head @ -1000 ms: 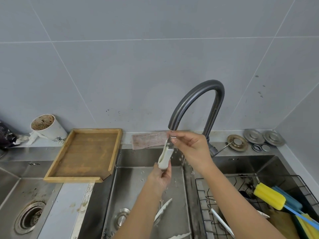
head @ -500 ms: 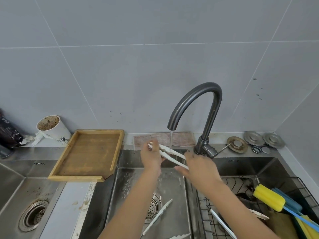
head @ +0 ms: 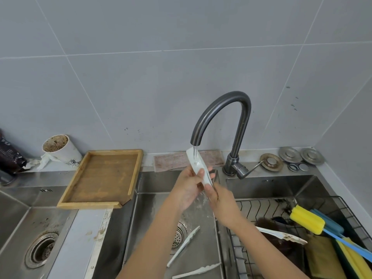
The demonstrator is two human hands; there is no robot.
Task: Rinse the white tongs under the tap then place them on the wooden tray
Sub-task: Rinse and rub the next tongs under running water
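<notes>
Water [head: 194, 152] is seen falling from the spout of the dark gooseneck tap [head: 221, 121] onto the upper end of the white tongs [head: 198, 167], which are held tilted over the middle sink basin [head: 153, 208], upper end toward the back wall. The lower end of the tongs is hidden between the two hands, so it cannot be told whether the arms of the tongs are pressed together. The left hand [head: 189, 188] is closed around the middle of the tongs, thumb laid across the front face. The right hand [head: 219, 200] is curled at the lower end, its fingertips pinched on the tongs; its palm is turned away and the grip is only partly made out. Both forearms are cut off by the lower frame edge.

The wooden tray [head: 104, 178] is set on the counter at the left rim of the basin, its near right corner overhanging the sink. Further white tongs [head: 184, 245] are lying on the basin floor by the drain strainer [head: 179, 236]. A yellow sponge brush [head: 308, 219] is resting in the wire rack [head: 267, 206] at the right.
</notes>
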